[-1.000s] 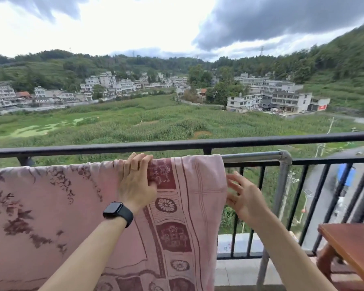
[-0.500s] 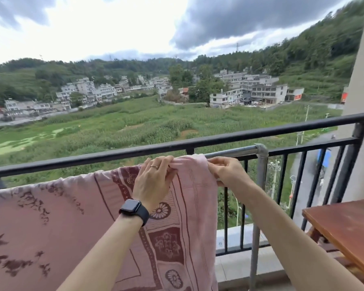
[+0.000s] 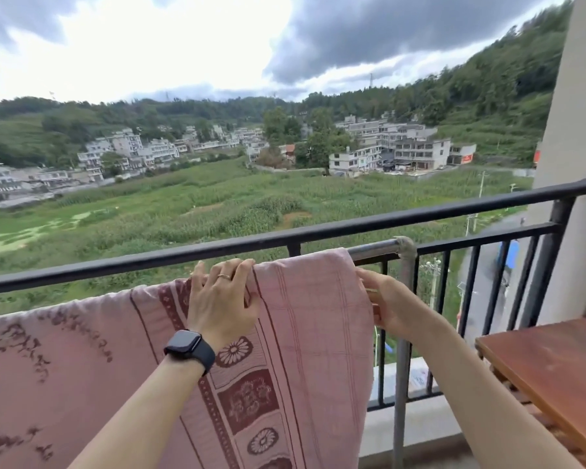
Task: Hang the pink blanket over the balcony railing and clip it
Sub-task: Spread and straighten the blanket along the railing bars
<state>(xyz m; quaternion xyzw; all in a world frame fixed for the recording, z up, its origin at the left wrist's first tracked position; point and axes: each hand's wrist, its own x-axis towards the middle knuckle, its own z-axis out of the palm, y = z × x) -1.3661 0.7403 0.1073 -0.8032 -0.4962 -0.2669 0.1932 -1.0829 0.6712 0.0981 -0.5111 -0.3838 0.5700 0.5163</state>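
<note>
While both hands' fingers pinch it, pink blanket (image 3: 301, 333) drapes lengthwise along pipe (image 3: 374, 248).

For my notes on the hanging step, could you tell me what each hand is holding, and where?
Both hold the pink blanket: the left hand grips its top fold over the rail, and the right hand pinches its right side edge just below the top.
</note>
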